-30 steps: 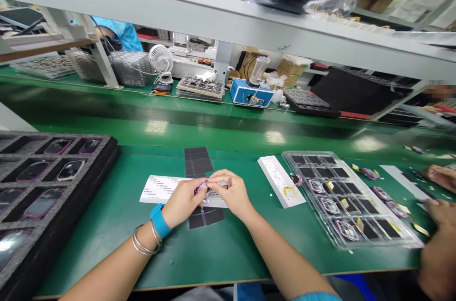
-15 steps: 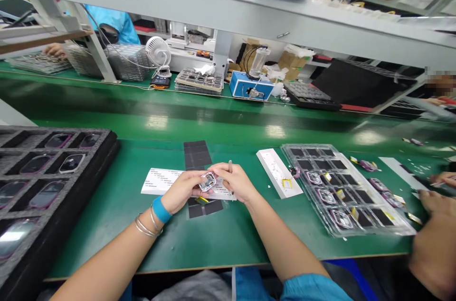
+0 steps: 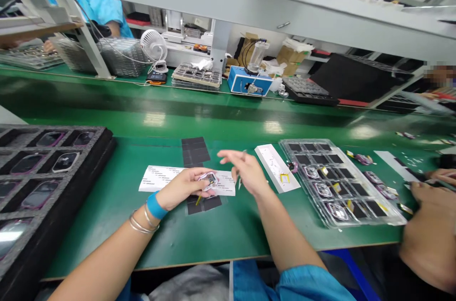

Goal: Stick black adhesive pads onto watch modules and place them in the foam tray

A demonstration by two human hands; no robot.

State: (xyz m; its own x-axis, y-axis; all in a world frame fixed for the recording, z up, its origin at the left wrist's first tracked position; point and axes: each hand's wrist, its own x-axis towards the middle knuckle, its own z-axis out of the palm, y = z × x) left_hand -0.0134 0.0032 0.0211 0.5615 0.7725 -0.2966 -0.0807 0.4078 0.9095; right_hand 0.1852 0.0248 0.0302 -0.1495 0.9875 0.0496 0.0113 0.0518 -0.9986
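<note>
white and purple, the small case (image 3: 213, 179) sits over the paper strip (image 3: 156, 178), pinched in the left hand (image 3: 188, 184); the right hand (image 3: 249, 170) curls loosely round a slim tool (image 3: 239, 183), forefinger out. blur hides the case's insides; a light, level rim hold seems wisest.
</note>
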